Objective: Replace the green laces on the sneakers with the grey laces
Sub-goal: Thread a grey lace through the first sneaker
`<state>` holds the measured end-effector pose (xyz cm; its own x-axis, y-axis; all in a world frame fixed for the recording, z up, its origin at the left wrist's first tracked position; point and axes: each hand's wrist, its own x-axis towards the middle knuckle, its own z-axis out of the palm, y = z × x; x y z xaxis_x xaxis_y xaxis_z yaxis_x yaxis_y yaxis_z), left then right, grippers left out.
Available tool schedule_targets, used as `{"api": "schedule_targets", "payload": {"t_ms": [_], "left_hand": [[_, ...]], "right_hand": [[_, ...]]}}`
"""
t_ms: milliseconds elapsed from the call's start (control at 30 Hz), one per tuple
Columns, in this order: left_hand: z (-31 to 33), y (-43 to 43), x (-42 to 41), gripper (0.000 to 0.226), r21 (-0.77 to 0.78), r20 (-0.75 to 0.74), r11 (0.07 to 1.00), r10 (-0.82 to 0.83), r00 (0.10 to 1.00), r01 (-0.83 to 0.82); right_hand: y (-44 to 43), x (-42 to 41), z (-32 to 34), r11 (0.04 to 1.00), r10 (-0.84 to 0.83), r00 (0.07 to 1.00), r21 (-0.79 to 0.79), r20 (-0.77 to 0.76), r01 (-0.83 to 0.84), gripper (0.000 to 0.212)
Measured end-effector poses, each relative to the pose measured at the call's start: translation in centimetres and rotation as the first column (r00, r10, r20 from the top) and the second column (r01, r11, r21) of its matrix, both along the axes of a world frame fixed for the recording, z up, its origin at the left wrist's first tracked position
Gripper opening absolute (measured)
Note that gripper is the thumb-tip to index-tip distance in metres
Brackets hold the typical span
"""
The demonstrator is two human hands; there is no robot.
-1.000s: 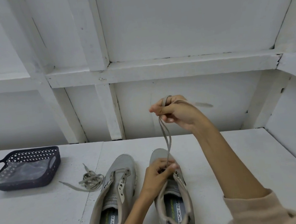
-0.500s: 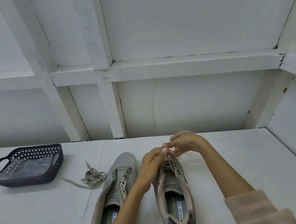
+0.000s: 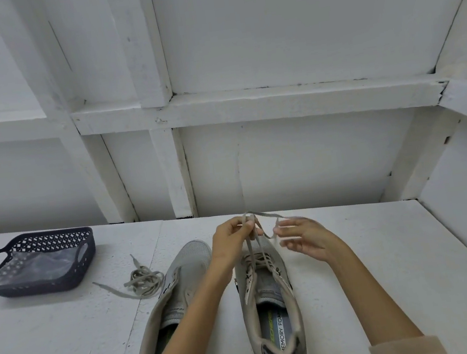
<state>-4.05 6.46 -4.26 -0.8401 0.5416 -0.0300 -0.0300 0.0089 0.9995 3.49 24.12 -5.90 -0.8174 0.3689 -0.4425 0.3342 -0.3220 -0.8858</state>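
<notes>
Single head-worn wide view, forward and down, close over the table (image 3: 56, 348).

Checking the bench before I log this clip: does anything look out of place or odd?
Nothing damaged or spilled. One loose lace lies in a tangled heap between the basket and the left sneaker, which has empty eyelets. The left hand pinches the right sneaker's lace.

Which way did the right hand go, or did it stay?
Yes. The right hand came down from in front of the wall to the toe of the right sneaker.
</notes>
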Motion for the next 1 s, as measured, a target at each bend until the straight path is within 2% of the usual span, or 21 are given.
{"api": "schedule_targets", "payload": {"t_ms": [67,100,167,233,333,400,467,500,567,667,767,833,900,933,1000], "left_hand": [[0.5,0.0,-0.3,0.015,-0.019,-0.024,0.999,0.039,0.999,-0.040],[0.7,0.0,-0.3,0.015,-0.028,-0.022,0.998,0.056,0.998,-0.056],[1.0,-0.1,-0.5,0.015,-0.046,-0.007,0.996,0.076,0.997,-0.077],[1.1,-0.2,-0.8,0.015,-0.051,0.045,0.998,0.049,0.998,-0.047],[1.4,-0.5,-1.2,0.014,0.009,0.181,0.998,-0.061,0.982,0.060],[1.9,-0.5,-1.1,0.016,0.027,0.187,0.995,-0.099,0.977,0.096],[2.5,-0.4,-0.8,0.018,0.050,0.180,0.995,-0.099,0.979,0.091],[2.8,-0.3,-0.8,0.018,0.063,0.179,0.995,-0.088,0.980,0.078],[3.2,-0.3,-0.7,0.017,0.064,0.173,0.997,-0.046,0.984,0.036],[3.5,-0.4,-1.0,0.013,0.117,0.211,0.992,0.029,0.977,-0.055],[4.0,-0.6,-1.2,0.011,0.209,0.289,0.973,0.037,0.956,-0.101],[4.3,-0.6,-1.4,0.011,0.228,0.326,0.966,0.042,0.944,-0.122],[4.3,-0.9,-2.0,0.015,0.219,0.333,0.964,0.069,0.940,-0.149],[4.3,-1.0,-2.3,0.016,0.219,0.323,0.962,0.083,0.943,-0.160],[4.6,-1.3,-2.8,0.017,0.249,0.295,0.951,0.108,0.949,-0.186]], "right_hand": [[-0.4,0.2,0.2,0.961,0.164,0.971,0.193,0.173,-0.197,0.034],[-0.6,0.4,0.4,0.942,0.228,0.950,0.197,0.214,-0.271,0.034],[-1.2,0.5,1.0,0.938,0.315,0.936,0.096,0.154,-0.332,0.036],[-1.9,0.4,2.0,0.948,0.318,0.948,0.015,0.000,-0.318,0.034],[-3.3,0.0,3.2,0.963,0.270,0.943,0.076,-0.196,-0.260,0.019],[-4.2,-0.4,4.0,0.951,0.278,0.934,0.199,-0.224,-0.236,0.022],[-5.4,-0.9,4.6,0.893,0.290,0.941,0.402,-0.176,-0.200,0.024],[-6.0,-1.1,4.7,0.863,0.275,0.945,0.478,-0.177,-0.162,0.020],[-6.7,-1.5,4.7,0.849,0.217,0.946,0.524,-0.240,-0.062,0.007],[-6.8,-1.6,5.1,0.913,0.137,0.939,0.408,-0.316,0.004,0.009],[-6.4,-1.6,5.7,0.983,0.160,0.925,0.143,-0.345,-0.117,0.014],[-6.2,-1.8,6.3,0.985,0.132,0.914,-0.050,-0.384,-0.164,0.016],[-5.7,-2.2,7.4,0.955,0.029,0.885,-0.248,-0.464,-0.161,0.016],[-5.3,-2.4,8.1,0.944,-0.020,0.865,-0.295,-0.502,-0.149,0.016],[-4.3,-2.9,9.7,0.960,-0.053,0.834,-0.258,-0.549,-0.108,0.020]]}}
